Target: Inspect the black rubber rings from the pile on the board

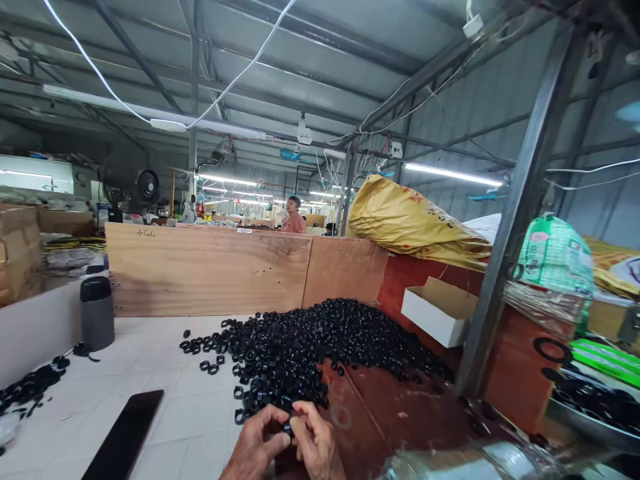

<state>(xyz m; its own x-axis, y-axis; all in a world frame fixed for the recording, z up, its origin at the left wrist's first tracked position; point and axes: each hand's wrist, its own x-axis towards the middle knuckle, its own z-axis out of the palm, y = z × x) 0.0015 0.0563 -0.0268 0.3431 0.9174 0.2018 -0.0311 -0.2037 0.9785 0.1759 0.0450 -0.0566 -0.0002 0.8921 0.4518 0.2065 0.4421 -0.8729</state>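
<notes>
A small black ring [288,427] sits between my two hands at the near edge of a heap of similar black rings [320,340]. Thumb and forefinger of my left hand [259,441] close on it from the left. From the other side, my right hand [315,441] pinches it with curled fingers. The ring is mostly covered by the fingertips, so its finer shape is hidden. Several loose rings lie just beyond my left hand on the pale tabletop.
A dark phone [125,437] lies to the left, with a grey tumbler [97,313] behind it. Wooden boards [210,270] wall the table's back. An open white box [437,310] and a metal post [510,213] stand at right. Another person [293,217] is far behind.
</notes>
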